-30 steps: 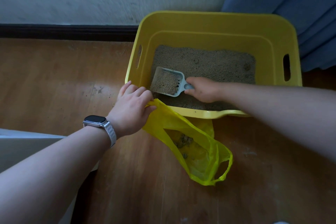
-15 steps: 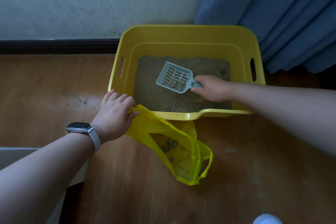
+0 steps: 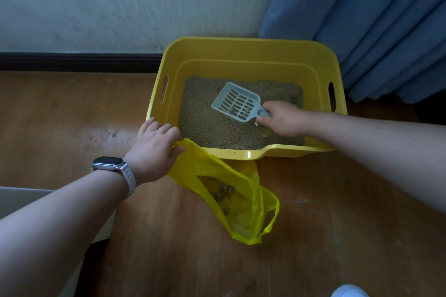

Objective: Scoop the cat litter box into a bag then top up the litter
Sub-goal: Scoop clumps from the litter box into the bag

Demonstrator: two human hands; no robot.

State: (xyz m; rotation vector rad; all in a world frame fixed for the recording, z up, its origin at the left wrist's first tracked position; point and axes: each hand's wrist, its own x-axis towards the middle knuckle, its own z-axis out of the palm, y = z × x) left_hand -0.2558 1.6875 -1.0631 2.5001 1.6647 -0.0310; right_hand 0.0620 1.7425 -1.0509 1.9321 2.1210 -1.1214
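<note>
We are pinching a handle of the yellow bag [image 3: 231, 190] in the left grip [image 3: 154, 149]; the bag is lying on the wooden floor [image 3: 60, 116] against the yellow litter box [image 3: 241, 42]. We are clamping the right grip [image 3: 284, 119] on the grey slotted scoop [image 3: 237, 101], tilted over the litter [image 3: 205, 123].

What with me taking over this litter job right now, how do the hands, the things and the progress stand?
Left hand pinches the edge of the yellow bag, holding its mouth open on the wooden floor by the near rim of the litter box.
Right hand grips the handle of the grey slotted scoop over the litter; the scoop is almost empty.
Done: some clumps lie in the bag.
Left: sift any remaining clumps into the bag, then top up; no fresh litter supply is in view.
</note>
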